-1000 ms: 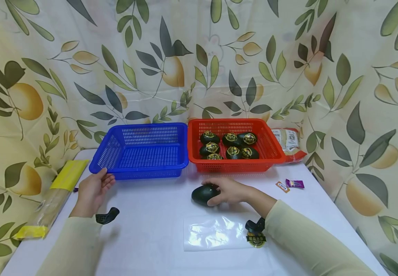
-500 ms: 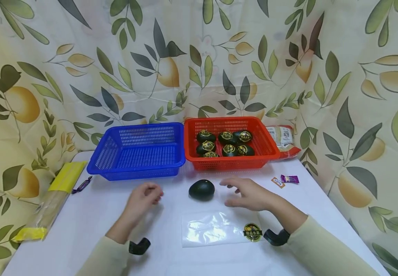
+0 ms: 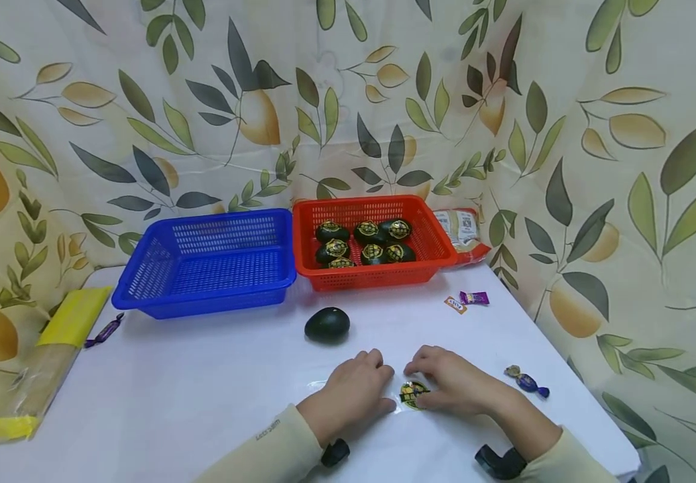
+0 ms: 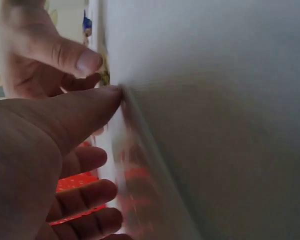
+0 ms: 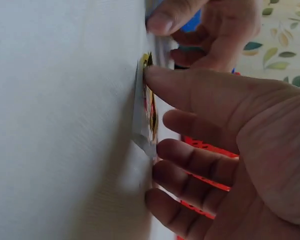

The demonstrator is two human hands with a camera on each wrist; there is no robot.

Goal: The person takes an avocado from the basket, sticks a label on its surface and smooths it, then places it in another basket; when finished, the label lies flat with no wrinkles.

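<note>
A clear glossy plastic sheet [image 3: 316, 386] lies flat on the white table, bearing a round black-and-gold sticker [image 3: 411, 394] at its right end. My left hand [image 3: 354, 386] covers much of the sheet, its thumb tip at the near edge in the left wrist view. Facing it, my right hand [image 3: 453, 382] has its thumb on the sticker, the other fingers loosely spread beyond. In the right wrist view, the sheet's end [image 5: 140, 117] tilts slightly off the table under that thumb. A dark green avocado [image 3: 327, 325] without a label sits behind the hands.
At the back, a blue basket [image 3: 203, 258] stands left of a red basket [image 3: 378, 272] holding several labelled avocados [image 3: 397, 229]. Also around are a red-and-white bag [image 3: 462, 235], wrapped candies [image 3: 528, 382] and a long yellow-ended clear packet [image 3: 52, 362] at left.
My right hand has let go of the avocado and come down to the sticker. My left hand has left the blue basket and moved right onto the plastic sheet. The head view has shifted right.
</note>
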